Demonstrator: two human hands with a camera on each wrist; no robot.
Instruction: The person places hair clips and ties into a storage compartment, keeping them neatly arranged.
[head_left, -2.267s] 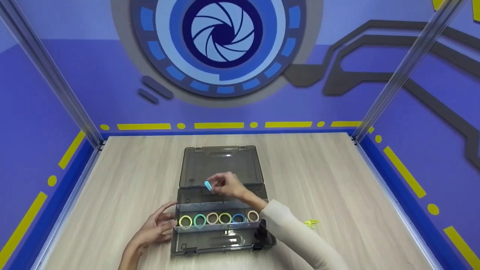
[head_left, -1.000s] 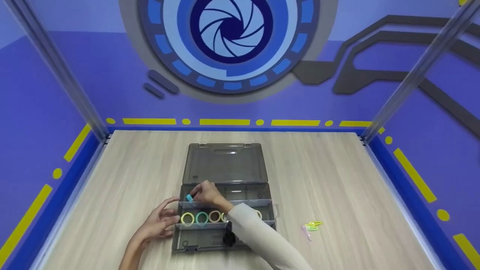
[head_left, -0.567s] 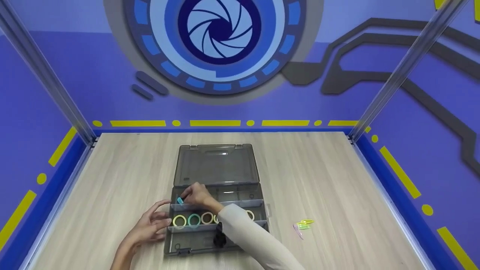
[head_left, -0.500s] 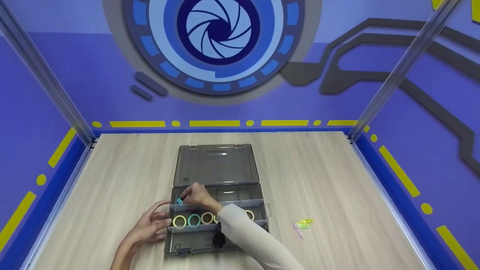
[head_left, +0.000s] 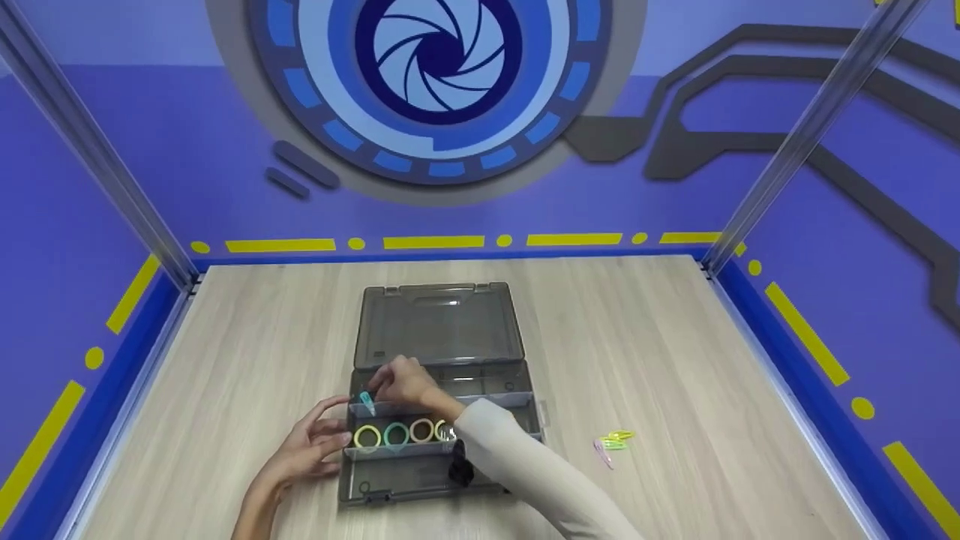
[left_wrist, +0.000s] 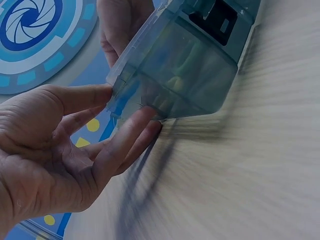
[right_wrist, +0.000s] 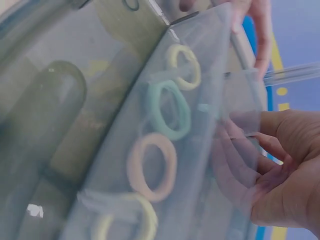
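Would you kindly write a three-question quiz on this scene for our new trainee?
1. Multiple choice: which row of the box holds the rings?
A) the far row
B) the middle row
C) the near row
2. True or false: the loose clips on the table lie to the left of the box.
3. Open question: what is the left hand touching?

Key:
1. B
2. False; the loose clips lie to its right.
3. The left side of the box.

Cannot see part of the box [head_left: 409, 476] at front right, behind the sleeve [head_left: 540, 465], itself cut off below. Cannot see the right hand [head_left: 405, 381] sharply through the divider [right_wrist: 242, 95], or surely count the tiny, overlapping clips [head_left: 615, 444].
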